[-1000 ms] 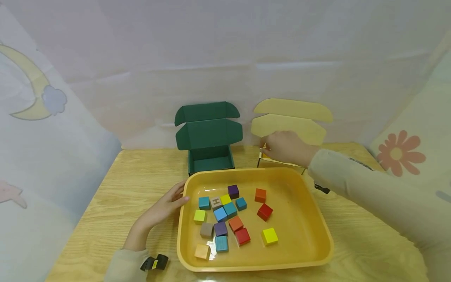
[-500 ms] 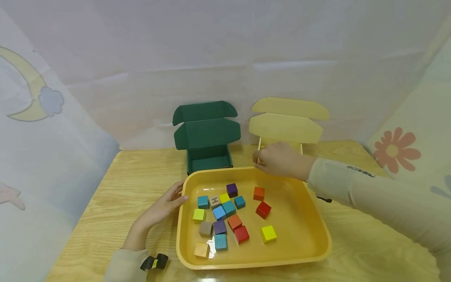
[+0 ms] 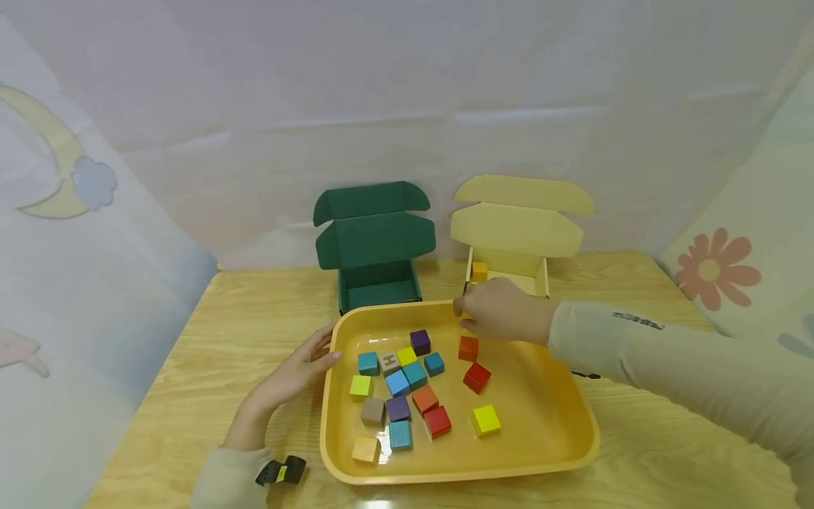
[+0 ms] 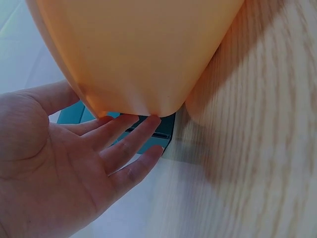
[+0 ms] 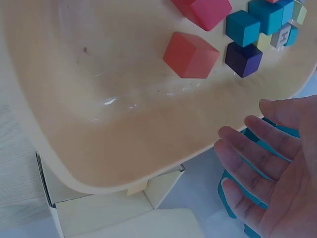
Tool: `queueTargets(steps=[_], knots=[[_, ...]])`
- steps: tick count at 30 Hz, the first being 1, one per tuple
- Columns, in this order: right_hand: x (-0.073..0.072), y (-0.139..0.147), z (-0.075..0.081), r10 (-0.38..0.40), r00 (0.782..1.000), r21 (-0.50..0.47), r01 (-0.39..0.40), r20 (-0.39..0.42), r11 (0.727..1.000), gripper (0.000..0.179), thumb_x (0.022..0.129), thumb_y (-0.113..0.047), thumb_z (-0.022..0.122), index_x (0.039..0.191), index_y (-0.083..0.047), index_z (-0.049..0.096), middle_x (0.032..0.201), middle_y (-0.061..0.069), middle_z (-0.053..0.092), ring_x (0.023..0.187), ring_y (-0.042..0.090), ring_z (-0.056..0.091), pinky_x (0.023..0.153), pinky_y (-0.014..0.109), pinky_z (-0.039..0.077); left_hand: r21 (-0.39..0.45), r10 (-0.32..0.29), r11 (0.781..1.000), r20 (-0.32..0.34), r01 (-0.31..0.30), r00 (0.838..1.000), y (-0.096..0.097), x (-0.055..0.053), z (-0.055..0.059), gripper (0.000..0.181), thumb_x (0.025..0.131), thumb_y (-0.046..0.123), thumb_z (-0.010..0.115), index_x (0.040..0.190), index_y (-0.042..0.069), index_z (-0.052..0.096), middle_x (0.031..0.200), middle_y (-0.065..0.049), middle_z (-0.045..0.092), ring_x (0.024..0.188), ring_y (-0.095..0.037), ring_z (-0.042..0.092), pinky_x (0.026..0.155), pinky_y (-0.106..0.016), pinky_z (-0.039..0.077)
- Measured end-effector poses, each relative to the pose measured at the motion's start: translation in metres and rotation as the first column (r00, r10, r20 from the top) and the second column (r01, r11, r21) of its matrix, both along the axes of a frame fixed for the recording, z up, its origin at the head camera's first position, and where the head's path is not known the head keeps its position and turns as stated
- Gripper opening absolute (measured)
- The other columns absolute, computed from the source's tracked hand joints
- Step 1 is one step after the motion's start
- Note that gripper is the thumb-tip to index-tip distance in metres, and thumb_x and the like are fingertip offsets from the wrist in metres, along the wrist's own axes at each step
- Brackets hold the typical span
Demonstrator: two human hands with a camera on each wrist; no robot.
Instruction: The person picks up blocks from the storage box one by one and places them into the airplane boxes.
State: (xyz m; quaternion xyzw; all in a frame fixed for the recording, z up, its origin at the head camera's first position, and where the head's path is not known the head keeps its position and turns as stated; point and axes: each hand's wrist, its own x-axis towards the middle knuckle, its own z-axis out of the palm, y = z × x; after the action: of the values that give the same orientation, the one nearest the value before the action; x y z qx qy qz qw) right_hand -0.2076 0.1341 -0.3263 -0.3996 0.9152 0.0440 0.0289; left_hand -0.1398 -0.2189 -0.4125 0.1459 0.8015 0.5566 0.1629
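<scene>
A yellow plastic tray (image 3: 534, 452) holds loose colored cubes, among them an orange-red cube (image 3: 468, 348), a red cube (image 3: 477, 377), a dark purple cube (image 3: 420, 342) and a bright yellow cube (image 3: 486, 420). My left hand (image 3: 297, 373) holds the tray's left side, thumb over the rim and fingers against the outer wall. Above the tray's far edge hovers my right hand (image 3: 502, 309). Its fingers are loosely extended with nothing in them, as the right wrist view shows. An orange cube (image 3: 480, 271) sits in the left of the open pale yellow box (image 3: 516, 263).
Beyond the tray, an open dark green box (image 3: 380, 283) stands left of the pale yellow one, both lids raised. A light wooden table (image 3: 254, 311) carries everything. A pale cloth backdrop (image 3: 407, 127) hangs behind and at the sides.
My right hand has drawn back from the pale yellow box toward the tray, uncovering the orange cube inside. My left hand has stayed at the tray's side.
</scene>
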Motion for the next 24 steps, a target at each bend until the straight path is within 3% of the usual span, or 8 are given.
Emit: queueTargets(steps=[8,16,24], knots=[[0.007,-0.001,-0.013,0.008,0.999,0.049,-0.01,0.048,0.999,0.021,0.088,-0.024,0.077,0.102,-0.008,0.074,0.088,0.003,0.074,0.068,0.018,0.065,0.064,0.03,0.056,-0.003,-0.008,1.0,-0.005,0.008,1.0,0.001,-0.002,-0.001,0.063,0.106,0.024,0.05,0.157,0.005,0.018,0.159,-0.025,0.022,0.142,-0.051,0.022,0.11,-0.063,0.028],[0.01,-0.002,-0.03,0.055,0.998,0.106,-0.052,-0.024,0.993,0.021,0.088,-0.027,0.076,0.1,-0.01,0.072,0.081,0.001,0.071,0.063,0.015,0.064,0.059,0.028,0.053,-0.012,-0.004,1.0,-0.011,0.004,1.0,0.0,-0.003,-0.002,0.063,0.105,0.024,0.05,0.157,0.006,0.019,0.158,-0.024,0.024,0.141,-0.051,0.025,0.11,-0.063,0.03],[0.013,-0.002,-0.038,0.091,0.993,0.176,-0.078,-0.07,0.981,0.018,0.087,-0.024,0.077,0.091,-0.009,0.067,0.069,-0.001,0.061,0.053,0.014,0.048,0.05,0.024,0.042,-0.008,-0.004,1.0,-0.01,0.004,1.0,0.0,-0.003,-0.003,0.063,0.105,0.024,0.051,0.157,0.007,0.019,0.158,-0.024,0.024,0.141,-0.05,0.025,0.109,-0.062,0.03]])
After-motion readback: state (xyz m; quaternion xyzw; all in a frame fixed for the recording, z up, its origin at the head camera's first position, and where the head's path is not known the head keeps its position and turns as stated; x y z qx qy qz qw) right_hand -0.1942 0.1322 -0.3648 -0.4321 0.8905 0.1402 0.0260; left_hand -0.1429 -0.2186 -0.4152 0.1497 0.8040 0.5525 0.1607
